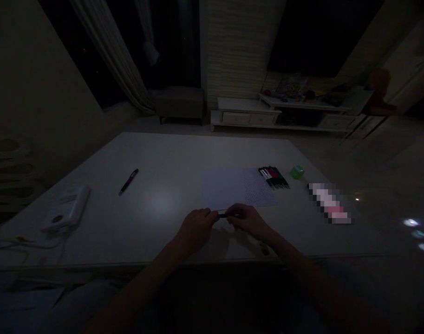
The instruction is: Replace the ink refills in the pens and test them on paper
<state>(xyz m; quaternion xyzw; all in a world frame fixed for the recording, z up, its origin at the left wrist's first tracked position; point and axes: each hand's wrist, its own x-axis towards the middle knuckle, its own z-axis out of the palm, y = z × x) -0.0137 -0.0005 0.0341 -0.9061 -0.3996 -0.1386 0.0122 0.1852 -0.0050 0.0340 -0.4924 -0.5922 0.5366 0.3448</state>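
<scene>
Between the fingers (213,216), the slim pen (222,215) looked like smooth plastic, though the light was too dim to tell its gloss. Just beyond them lay matt, flat paper (222,185). The tabletop (170,160) beneath the fingers was smooth and glossy enough to throw back a blurred glare to their left. Past them on the right I saw a green box (296,172) of shiny plastic; well left of them, a smooth plastic case (72,204). Far beyond hung a cloth curtain (109,51), near a rough, ridged wall (236,51).
</scene>
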